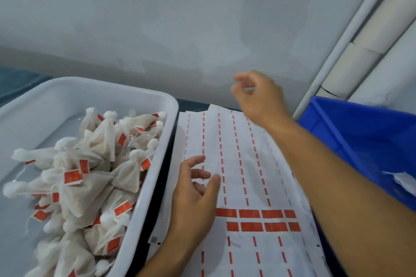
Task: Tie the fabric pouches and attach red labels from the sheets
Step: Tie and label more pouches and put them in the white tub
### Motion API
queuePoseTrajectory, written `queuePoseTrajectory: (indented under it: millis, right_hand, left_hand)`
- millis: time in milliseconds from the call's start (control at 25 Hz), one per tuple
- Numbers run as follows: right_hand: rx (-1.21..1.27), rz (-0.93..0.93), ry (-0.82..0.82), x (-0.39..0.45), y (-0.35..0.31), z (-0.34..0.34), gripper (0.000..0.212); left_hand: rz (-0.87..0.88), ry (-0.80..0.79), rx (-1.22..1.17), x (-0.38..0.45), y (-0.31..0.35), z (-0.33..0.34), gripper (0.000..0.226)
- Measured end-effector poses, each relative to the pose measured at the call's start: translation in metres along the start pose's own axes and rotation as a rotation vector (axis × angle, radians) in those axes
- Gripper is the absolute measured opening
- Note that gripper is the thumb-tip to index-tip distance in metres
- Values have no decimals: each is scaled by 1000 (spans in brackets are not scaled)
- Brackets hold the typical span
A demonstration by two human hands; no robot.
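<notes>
A: Where are the pouches [90, 171]?

B: Heaped in the white tray [155, 105] on the left, tied at the neck, many with a red tag on the string.

A: And the sheets [247, 164]?

B: Flat on the worktop between the tray and a blue bin [360, 132] on the right. Most labels are gone, leaving thin red dashes in columns. Two rows of whole red labels [258, 220] remain across the lower part.

A: The left hand [195, 195]?

B: It rests on the left part of the sheets, just above those two rows. The fingers are loosely bent and spread, thumb out to the right; it grips nothing.

A: The right hand [258, 94]?

B: Lifted above the far edge of the sheets, near the wall [157, 29], forearm crossing the sheets' right side. The fingers curl in toward the thumb, and something small and pale shows between them, but it is blurred. I cannot tell whether it holds anything.

A: Anything in the bin?

B: White scraps [403, 181] at its right edge.
</notes>
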State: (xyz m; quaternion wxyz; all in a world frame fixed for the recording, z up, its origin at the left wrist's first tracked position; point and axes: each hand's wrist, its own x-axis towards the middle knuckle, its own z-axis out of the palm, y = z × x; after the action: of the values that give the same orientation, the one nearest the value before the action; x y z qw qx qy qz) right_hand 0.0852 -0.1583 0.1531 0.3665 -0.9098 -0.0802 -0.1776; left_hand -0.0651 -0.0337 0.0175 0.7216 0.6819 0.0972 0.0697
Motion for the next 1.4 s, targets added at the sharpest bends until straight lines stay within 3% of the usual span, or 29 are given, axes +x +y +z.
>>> queuePoseTrajectory:
  millis: [160,240,360,440,520,680,920,1040,1200,1400]
  right_hand:
    - [-156,257,180,9,91,-107,31]
    - [-300,434,174,-7,143,-154,38]
    - [-544,705,-115,-51,210,-199,61]
    - [-532,799,-312,-81,234,-211,75]
    - [-450,779,-398,-99,242,-209,74]
    - [-346,586,-439,-106,231,-185,48]
    - [-317,527,-469,-98,224,-177,59]
    - [-297,521,-352,-98,230,-172,48]
    - [-361,489,-139,-102,239,-169,13]
    - [-292,502,-25,-104,236,-169,23]
  left_hand:
    - [12,7,107,3,-3,0,49]
    - [3,7,273,6,-4,-2,55]
    - [56,-26,548,10,-9,-9,62]
    - [95,-51,611,12,-13,-11,61]
    - [104,-54,640,13,-14,-11,61]
    - [92,-58,622,15,-17,-12,59]
    - [104,-42,583,17,-21,-13,52]
    - [109,-36,590,18,-21,-13,50]
    - [117,-31,596,18,-23,-13,45]
    - [122,-21,573,18,-22,-13,42]
